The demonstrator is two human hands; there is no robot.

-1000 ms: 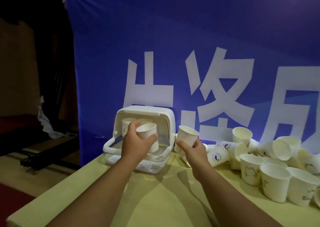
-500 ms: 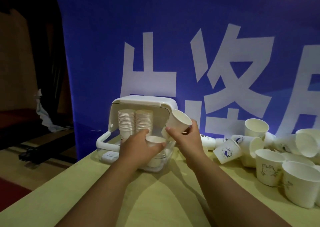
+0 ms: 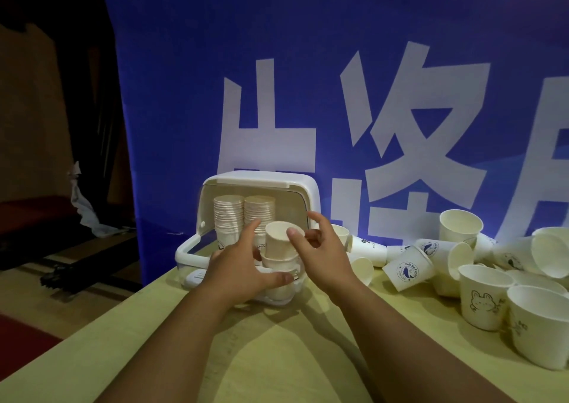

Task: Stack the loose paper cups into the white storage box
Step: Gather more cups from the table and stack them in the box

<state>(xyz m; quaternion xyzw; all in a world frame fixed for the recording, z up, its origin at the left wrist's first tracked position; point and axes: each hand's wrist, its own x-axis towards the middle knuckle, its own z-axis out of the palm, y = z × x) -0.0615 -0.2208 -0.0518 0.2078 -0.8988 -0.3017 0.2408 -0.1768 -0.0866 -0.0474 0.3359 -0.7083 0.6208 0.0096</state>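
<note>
Since half a second before, the right hand (image 3: 323,256) had brought its small white paper cup (image 3: 280,242) down, mouth-down, onto the short stack of cups (image 3: 278,262). The left hand (image 3: 240,268) gripped that stack, thumb across the front, index finger raised. The right thumb touched the cup's upturned base, fingers spread behind; whether they pinched it could not be told. The cup sat at the front of the open white plastic storage box (image 3: 303,193), before two tall nested cup stacks (image 3: 243,214).

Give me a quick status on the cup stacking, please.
Left hand grips short stack in box. Right hand spread, thumb on top cup. Loose cups heaped right, nothing blocking.
</note>
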